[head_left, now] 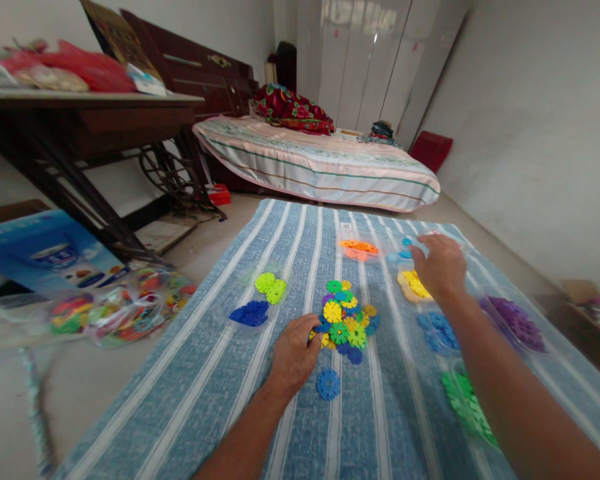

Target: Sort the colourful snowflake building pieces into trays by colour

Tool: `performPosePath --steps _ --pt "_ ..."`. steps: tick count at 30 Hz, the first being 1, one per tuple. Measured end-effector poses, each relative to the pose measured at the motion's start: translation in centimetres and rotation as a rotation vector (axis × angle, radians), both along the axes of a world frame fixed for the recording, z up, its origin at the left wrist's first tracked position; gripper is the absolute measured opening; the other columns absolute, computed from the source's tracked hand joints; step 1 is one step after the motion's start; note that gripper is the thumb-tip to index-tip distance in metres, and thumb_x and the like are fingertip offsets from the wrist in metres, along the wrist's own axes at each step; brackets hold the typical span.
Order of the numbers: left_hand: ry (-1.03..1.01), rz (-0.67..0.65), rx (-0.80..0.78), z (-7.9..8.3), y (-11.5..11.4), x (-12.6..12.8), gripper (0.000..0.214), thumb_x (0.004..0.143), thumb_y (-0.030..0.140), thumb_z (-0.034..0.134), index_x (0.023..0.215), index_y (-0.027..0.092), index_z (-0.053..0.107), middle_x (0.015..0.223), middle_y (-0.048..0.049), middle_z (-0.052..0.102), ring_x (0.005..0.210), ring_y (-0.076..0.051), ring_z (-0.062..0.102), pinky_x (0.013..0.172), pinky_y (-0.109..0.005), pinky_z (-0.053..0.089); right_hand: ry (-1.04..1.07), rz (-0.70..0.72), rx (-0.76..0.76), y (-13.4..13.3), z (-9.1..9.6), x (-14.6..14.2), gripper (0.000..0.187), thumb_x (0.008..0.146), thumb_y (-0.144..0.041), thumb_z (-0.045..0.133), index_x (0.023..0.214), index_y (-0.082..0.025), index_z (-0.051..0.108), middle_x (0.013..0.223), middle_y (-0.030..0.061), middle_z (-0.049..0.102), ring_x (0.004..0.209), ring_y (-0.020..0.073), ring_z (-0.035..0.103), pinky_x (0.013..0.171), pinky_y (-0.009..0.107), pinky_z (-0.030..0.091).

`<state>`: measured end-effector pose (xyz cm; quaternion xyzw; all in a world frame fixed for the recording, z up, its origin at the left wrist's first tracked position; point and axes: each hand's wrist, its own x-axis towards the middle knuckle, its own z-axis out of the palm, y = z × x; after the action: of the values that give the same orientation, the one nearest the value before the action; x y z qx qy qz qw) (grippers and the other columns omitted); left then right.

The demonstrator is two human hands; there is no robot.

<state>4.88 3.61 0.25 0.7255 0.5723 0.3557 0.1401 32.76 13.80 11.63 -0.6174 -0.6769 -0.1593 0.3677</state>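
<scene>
A mixed heap of coloured snowflake discs lies in the middle of a blue striped cloth. My left hand rests at the heap's near left edge, fingers curled onto discs there. My right hand reaches far right, fingers bent over light blue discs, just beyond a yellow pile. Whether it holds one is hidden. Sorted piles sit around: orange, lime green, dark blue, blue, purple, green. One blue disc lies alone near me.
A clear bag of mixed discs and a blue box lie on the floor at left. A dark wooden table stands behind them. A striped mattress lies beyond the cloth. White wardrobe doors are at the back.
</scene>
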Motion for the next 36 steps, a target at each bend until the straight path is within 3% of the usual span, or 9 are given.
performPosePath --steps 3,5,7,11,17,24,28,31,36 --pt "0.006 -0.003 0.007 -0.1 0.0 0.0 0.021 0.078 0.018 0.054 0.096 0.018 0.066 0.108 -0.0085 0.070 0.103 -0.022 0.063 0.095 -0.039 0.050 -0.036 0.116 -0.062 -3.0 -1.9 -2.4 0.023 0.086 -0.030 0.050 0.084 -0.016 0.068 0.088 0.0105 0.067 0.089 0.0244 0.060 0.084 0.042 0.048" --pt "0.009 -0.003 0.009 -0.1 0.0 0.0 0.021 0.079 0.019 0.054 0.096 0.018 0.066 0.108 -0.0083 0.070 0.104 -0.022 0.063 0.095 -0.039 0.050 -0.051 0.298 -0.131 -6.3 -3.9 -5.0 0.021 0.087 -0.028 0.049 0.082 -0.019 0.068 0.092 0.0086 0.067 0.093 0.0222 0.060 0.088 0.038 0.049" --pt "0.011 -0.010 0.010 -0.1 0.0 0.0 0.021 0.080 0.019 0.053 0.097 0.018 0.065 0.107 -0.0083 0.070 0.104 -0.022 0.063 0.095 -0.039 0.050 -0.032 0.441 -0.213 -9.6 -5.8 -7.7 0.018 0.087 -0.024 0.050 0.083 -0.021 0.068 0.097 0.0081 0.067 0.101 0.0225 0.059 0.094 0.039 0.047" --pt "0.011 -0.020 0.023 -0.1 0.0 0.0 0.021 0.081 0.020 0.052 0.098 0.018 0.065 0.108 -0.0083 0.070 0.104 -0.021 0.063 0.096 -0.039 0.049 -0.033 0.502 -0.397 -14.2 -8.0 -10.8 0.019 0.079 -0.026 0.064 0.096 -0.019 0.067 0.124 0.0120 0.058 0.127 0.0290 0.042 0.105 0.048 0.038" --pt "0.028 -0.013 0.019 0.1 0.0 0.0 0.020 0.081 0.022 0.052 0.096 0.020 0.065 0.108 -0.0073 0.069 0.105 -0.021 0.062 0.096 -0.038 0.049 -0.046 0.496 -0.594 -16.1 -8.5 -11.8 0.039 0.073 -0.032 0.073 0.107 -0.015 0.066 0.139 0.0149 0.047 0.137 0.0330 0.028 0.110 0.053 0.027" --pt "0.024 -0.011 0.026 0.1 0.2 -0.1 0.021 0.081 0.022 0.050 0.095 0.020 0.065 0.108 -0.0071 0.070 0.104 -0.021 0.063 0.096 -0.039 0.049 0.066 0.455 -0.452 -17.0 -9.3 -12.4 0.021 0.072 -0.018 0.071 0.093 -0.017 0.069 0.122 0.0115 0.060 0.127 0.0305 0.044 0.106 0.048 0.037" --pt "0.019 -0.016 0.021 0.1 0.2 -0.2 0.021 0.081 0.023 0.051 0.096 0.021 0.065 0.109 -0.0069 0.069 0.106 -0.021 0.062 0.096 -0.039 0.049 0.135 0.450 -0.290 -16.2 -8.8 -10.7 0.012 0.078 -0.015 0.059 0.075 -0.025 0.066 0.104 0.0052 0.067 0.112 0.0251 0.057 0.096 0.045 0.048" --pt "0.022 -0.016 0.006 0.1 0.3 -0.1 0.022 0.080 0.022 0.051 0.096 0.020 0.065 0.108 -0.0081 0.069 0.106 -0.022 0.062 0.096 -0.040 0.048 0.050 0.355 -0.148 -14.7 -7.2 -6.7 0.017 0.084 -0.021 0.052 0.074 -0.026 0.065 0.099 0.0056 0.068 0.108 0.0256 0.059 0.091 0.047 0.050" --pt "0.009 -0.020 -0.004 0.2 0.2 0.0 0.023 0.078 0.020 0.051 0.096 0.019 0.065 0.107 -0.0079 0.070 0.105 -0.022 0.062 0.096 -0.040 0.048 -0.210 -0.155 -0.004 -12.8 -4.3 0.8 0.022 0.088 -0.029 0.050 0.080 -0.016 0.066 0.095 0.0152 0.067 0.100 0.0323 0.059 0.085 0.053 0.046"
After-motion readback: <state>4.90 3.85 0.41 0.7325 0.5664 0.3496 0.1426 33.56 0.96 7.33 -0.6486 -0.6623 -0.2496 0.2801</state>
